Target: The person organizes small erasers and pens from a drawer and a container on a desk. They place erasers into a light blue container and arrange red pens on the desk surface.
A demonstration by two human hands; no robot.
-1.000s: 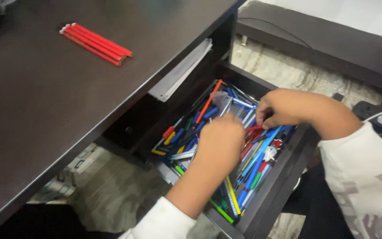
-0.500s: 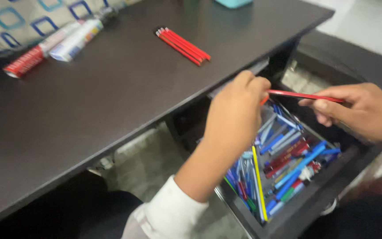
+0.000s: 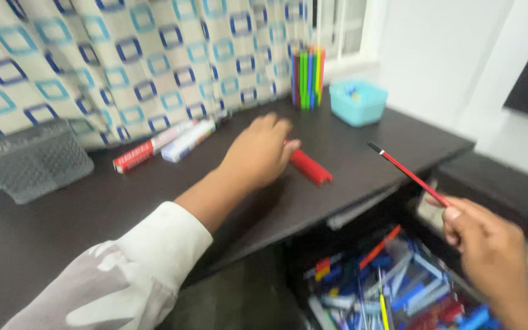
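My left hand (image 3: 258, 153) rests palm down on the dark desk (image 3: 93, 208), its fingers over the near end of a bundle of red pencils (image 3: 310, 167). My right hand (image 3: 487, 253) is lower right, above the open drawer (image 3: 392, 287), pinching one red pencil (image 3: 407, 174) that points up and left with its dark tip raised. The drawer is full of blue, red and yellow pens.
At the desk's back stand a holder of coloured pens (image 3: 307, 78) and a small turquoise box (image 3: 357, 102). A red tube and a white box (image 3: 165, 143) lie near the patterned curtain (image 3: 123, 61). A grey mesh basket (image 3: 32, 160) sits at left.
The view has swung up from the drawer to the desk top. My left hand moved from the drawer onto the red pencils. My right hand lifted one red pencil out.
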